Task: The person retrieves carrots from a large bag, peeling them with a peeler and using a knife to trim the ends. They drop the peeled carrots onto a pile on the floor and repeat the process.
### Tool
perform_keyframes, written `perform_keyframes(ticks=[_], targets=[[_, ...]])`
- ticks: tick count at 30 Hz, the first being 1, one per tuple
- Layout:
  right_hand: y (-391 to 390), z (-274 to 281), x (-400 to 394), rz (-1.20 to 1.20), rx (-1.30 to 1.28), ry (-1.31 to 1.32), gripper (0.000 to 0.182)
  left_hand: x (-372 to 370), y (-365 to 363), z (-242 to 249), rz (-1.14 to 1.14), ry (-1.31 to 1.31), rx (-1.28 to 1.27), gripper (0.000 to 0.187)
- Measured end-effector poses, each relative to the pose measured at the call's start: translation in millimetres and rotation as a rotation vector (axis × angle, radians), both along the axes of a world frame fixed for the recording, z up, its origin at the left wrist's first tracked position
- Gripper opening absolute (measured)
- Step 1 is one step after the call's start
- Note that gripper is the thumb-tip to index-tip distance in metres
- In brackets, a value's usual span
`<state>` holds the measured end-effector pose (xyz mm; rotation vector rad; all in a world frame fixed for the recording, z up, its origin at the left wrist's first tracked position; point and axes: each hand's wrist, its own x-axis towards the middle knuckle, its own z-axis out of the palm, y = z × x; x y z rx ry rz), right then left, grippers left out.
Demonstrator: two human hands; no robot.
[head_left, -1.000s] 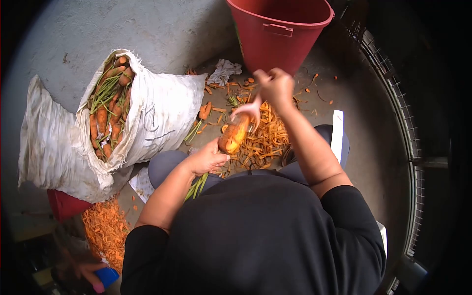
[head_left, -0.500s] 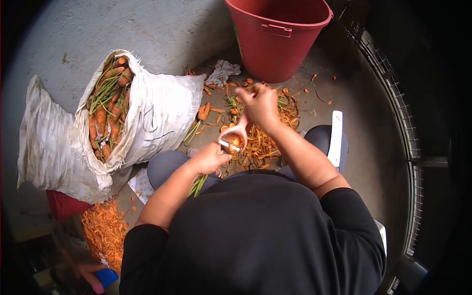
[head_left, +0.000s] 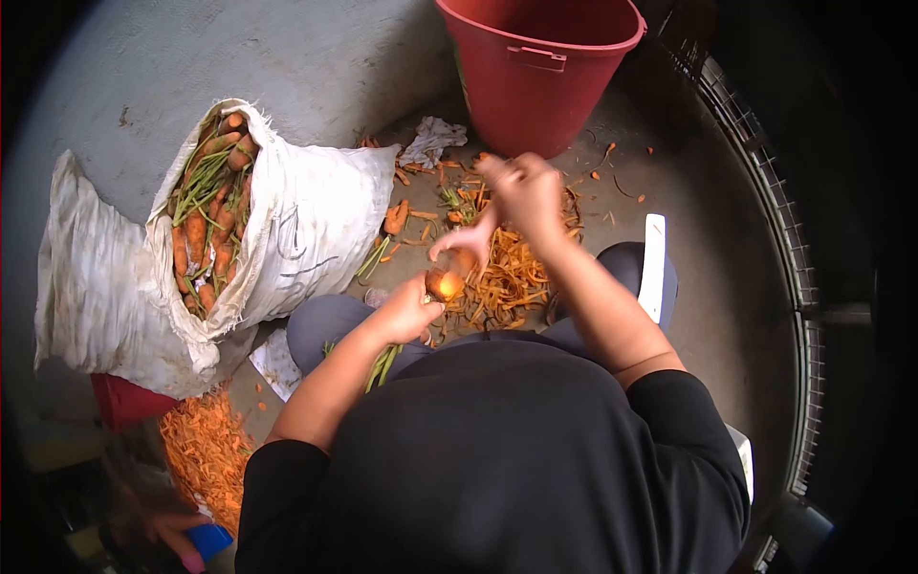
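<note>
My left hand [head_left: 409,308] is closed around a carrot [head_left: 446,284], whose blunt orange end points up and away from me. Its green stalks [head_left: 383,367] trail out behind my wrist. In my closed right hand [head_left: 528,199], blurred by motion, is a pale pink Y-shaped peeler [head_left: 466,239]. The peeler's forked head is just beyond the carrot's end; blur hides whether its blade touches. Beneath both hands, a heap of carrot peelings [head_left: 512,277] covers the floor between my knees.
At the left, a white woven sack [head_left: 311,206] full of carrots lies open. A tall red bucket [head_left: 550,91] stands ahead. More peelings [head_left: 203,450] are piled at lower left, near a blue object [head_left: 210,540] and part of another person. A wire-mesh edge [head_left: 765,182] curves along the right.
The peeler has shifted slightly away from the carrot, and its head no longer surrounds the carrot's end. My right hand has moved a little right. The carrot's end has tilted up.
</note>
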<state>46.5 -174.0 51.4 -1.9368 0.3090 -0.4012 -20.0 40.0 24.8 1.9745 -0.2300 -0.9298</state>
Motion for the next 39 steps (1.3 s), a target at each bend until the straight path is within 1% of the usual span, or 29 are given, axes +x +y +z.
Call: perform_keyframes(ticks=[1, 2, 4, 5, 6, 7, 8, 9, 10, 11, 12, 13, 14, 16, 17, 18, 20, 21, 23, 26, 27, 30, 31, 32, 34, 36, 37, 38, 39], targets=[[15.9, -19.9, -8.5, 0.096, -0.152, -0.081, 0.042, 1.8, -3.3, 3.8, -0.022, 0.012, -0.021, 0.046], [26.1, -11.5, -18.7, 0.143, -0.011, -0.01, 0.043, 3.2, -5.7, 5.9, -0.042, 0.023, -0.043, 0.046], [16.8, -11.3, -6.1, 0.112, -0.073, 0.096, 0.042, 1.4, -6.5, 7.0, -0.012, 0.019, -0.067, 0.044], [11.3, -18.1, 2.1, 0.093, -0.061, 0.103, 0.041, -0.4, -4.2, 5.2, 0.023, 0.014, -0.094, 0.045], [4.3, -27.5, 11.1, 0.023, -0.134, 0.075, 0.043, -2.3, -2.0, 3.4, 0.058, 0.009, -0.121, 0.045], [-9.6, -38.7, 26.0, -0.035, -0.072, 0.149, 0.046, -3.4, 3.1, -2.4, 0.115, -0.006, -0.168, 0.047], [-31.3, -28.5, 36.3, -0.139, -0.151, 0.175, 0.049, -4.1, 4.6, 2.0, 0.131, -0.03, -0.172, 0.048], [-61.3, -46.3, 55.3, -0.289, -0.234, 0.183, 0.05, -4.8, 6.1, 6.3, 0.147, -0.055, -0.175, 0.048], [-85.9, -60.9, 66.9, -0.501, -0.37, 0.196, 0.051, -8.0, 8.0, 9.7, 0.135, -0.056, -0.129, 0.046], [-108.6, -45.9, 63.1, -0.41, -0.316, 0.471, 0.055, -11.1, 10.4, 12.3, 0.123, -0.058, -0.082, 0.044], [-125.2, -61.9, 65.5, -0.413, -0.392, 0.527, 0.053, -12.4, 12.8, 14.1, 0.109, -0.064, -0.035, 0.041], [-130.8, -86.6, 67.2, -0.295, -0.354, 0.503, 0.049, -12.0, 15.0, 12.4, 0.093, -0.108, -0.05, 0.043], [-132.9, -103.6, 65.7, -0.175, -0.321, 0.483, 0.045, -8.2, 18.6, 0.6, 0.082, -0.209, -0.03, 0.043], [-91.4, -54.5, 34.1, 0.309, 0.067, 0.684, 0.045, -5.7, 26.9, -28.5, 0.067, -0.398, 0.013, 0.045], [-80.5, -67.9, 28.3, 0.525, 0.309, 0.57, 0.049, -5.8, 18.4, -10.6, 0.076, -0.47, 0.157, 0.048], [-70.6, -86.4, 23.9, 0.733, 0.553, 0.442, 0.052, -5.5, 10.9, 1.1, 0.041, -0.466, 0.263, 0.047], [-48.1, -98.7, 18.0, 0.805, 0.948, 0.493, 0.049, -2.9, -0.4, 16.2, -0.035, -0.459, 0.476, 0.047], [-42.9, -106.9, 20.2, 0.773, 1.023, 0.562, 0.044, -1.0, -1.2, 19.4, 0.003, -0.329, 0.349, 0.048], [-32.8, -78.3, 12.3, 0.771, 1.129, 0.524, 0.042, 0.7, -0.2, 23.2, 0.084, -0.069, 0.094, 0.049], [-26.1, -74.2, 13.8, 0.831, 1.175, 0.461, 0.043, 16.1, 15.7, 13.4, 0.141, 0.679, -0.524, 0.05], [-24.5, -71.2, 14.7, 0.856, 1.183, 0.44, 0.043, 15.0, 16.2, 17.3, 0.171, 0.731, -0.542, 0.04], [-29.2, -56.1, 19.7, 0.683, 0.72, 0.586, 0.043, 17.3, 17.0, 13.0, 0.192, 0.804, -0.613, 0.031], [-31.8, -50.0, 20.4, 0.637, 0.495, 0.544, 0.043, 16.0, 15.2, 18.0, 0.216, 0.774, -0.584, 0.017], [-37.2, -41.9, 21.0, 0.586, 0.196, 0.52, 0.038, 16.0, 16.9, 15.7, 0.224, 0.786, -0.577, 0.012], [-34.8, -35.9, 19.9, 0.373, 0.447, 0.393, 0.038, 17.1, 18.5, 10.3, 0.236, 0.808, -0.566, 0.004], [-15.3, -21.1, 11.9, 0.226, 0.471, 0.239, 0.039, 16.6, 13.4, 8.8, 0.253, 0.796, -0.516, 0.007], [0.1, -14.6, 4.5, 0.189, 0.374, 0.186, 0.035, 16.6, 10.0, 9.0, 0.26, 0.788, -0.491, 0.01], [13.3, -8.5, -5.1, 0.153, 0.286, 0.124, 0.04, 15.9, 7.7, 9.1, 0.234, 0.788, -0.49, 0.009], [19.5, -9.0, -6.1, 0.149, 0.164, 0.092, 0.041, 14.8, 6.0, 9.2, 0.208, 0.788, -0.49, 0.008]])
